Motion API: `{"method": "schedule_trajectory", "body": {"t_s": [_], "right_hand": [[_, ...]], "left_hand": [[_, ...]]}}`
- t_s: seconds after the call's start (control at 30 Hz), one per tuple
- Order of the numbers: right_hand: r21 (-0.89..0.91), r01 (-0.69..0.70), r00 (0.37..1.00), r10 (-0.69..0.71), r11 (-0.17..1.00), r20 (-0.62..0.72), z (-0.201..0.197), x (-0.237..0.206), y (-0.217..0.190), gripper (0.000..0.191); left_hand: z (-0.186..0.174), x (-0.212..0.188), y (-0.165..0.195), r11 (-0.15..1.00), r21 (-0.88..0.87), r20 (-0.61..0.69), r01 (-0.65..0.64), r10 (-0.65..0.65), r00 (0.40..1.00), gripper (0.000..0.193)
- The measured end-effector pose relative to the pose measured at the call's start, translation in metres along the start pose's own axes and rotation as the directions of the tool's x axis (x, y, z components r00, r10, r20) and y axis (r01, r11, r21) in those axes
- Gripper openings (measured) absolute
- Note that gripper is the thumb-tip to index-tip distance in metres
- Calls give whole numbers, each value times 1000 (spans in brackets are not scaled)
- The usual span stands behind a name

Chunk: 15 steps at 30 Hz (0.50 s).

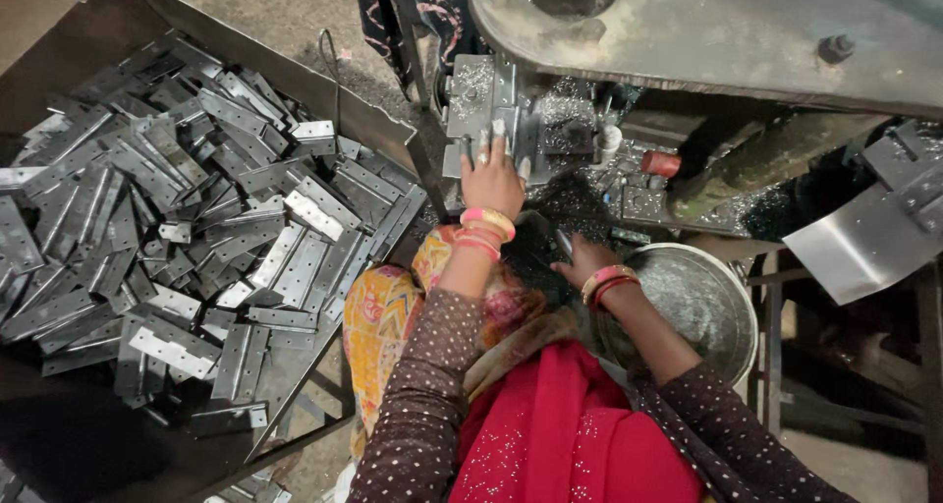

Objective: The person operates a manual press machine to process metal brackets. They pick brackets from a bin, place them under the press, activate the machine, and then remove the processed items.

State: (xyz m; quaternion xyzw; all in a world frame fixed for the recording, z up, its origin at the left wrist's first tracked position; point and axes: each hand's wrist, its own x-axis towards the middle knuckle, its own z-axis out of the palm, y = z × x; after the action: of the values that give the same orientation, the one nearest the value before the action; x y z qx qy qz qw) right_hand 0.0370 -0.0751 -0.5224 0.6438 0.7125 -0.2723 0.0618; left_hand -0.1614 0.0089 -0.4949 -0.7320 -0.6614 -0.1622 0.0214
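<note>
— Where do we have our hands now?

— Our left hand (494, 181) lies flat, with fingers stretched forward and pressed on a grey metal plate (488, 108) that sits on the bed of the press machine (707, 31). Our right hand (582, 259) is lower, near the round steel bowl (709, 302). It seems to pinch a thin dark piece, but we cannot tell this for sure.

— How do we do this step well?

— In our judgement, we keep the plate square against its stop and hold it flat, so it does not tilt. We keep the fingertips on the near part of the plate, away from the tool above. The right hand stays outside the machine.

— And the other pieces?

— The many hinge plates (177, 248) lie in a heap in the big metal tray (324, 90) on our left, well apart from both hands.

— What can we not see?

— The heavy machine arm covers the punching tool, so the exact point of work is hidden. The far end of the plate goes into shadow. Metal chips (580, 120) lie around the bed, and small parts there are hard to make out. The inside of the bowl is blurred.
</note>
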Motion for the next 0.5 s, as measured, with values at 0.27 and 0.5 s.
{"method": "schedule_trajectory", "body": {"t_s": [0.27,0.5], "right_hand": [[79,29,986,-15,996,-168,26,-11,-1,42],[112,-46,998,50,993,-32,6,-22,-14,54]], "left_hand": [[-3,9,-6,995,-103,24,-8,10,1000,41],[-4,-1,-11,991,-115,-95,-75,65,993,39]]}}
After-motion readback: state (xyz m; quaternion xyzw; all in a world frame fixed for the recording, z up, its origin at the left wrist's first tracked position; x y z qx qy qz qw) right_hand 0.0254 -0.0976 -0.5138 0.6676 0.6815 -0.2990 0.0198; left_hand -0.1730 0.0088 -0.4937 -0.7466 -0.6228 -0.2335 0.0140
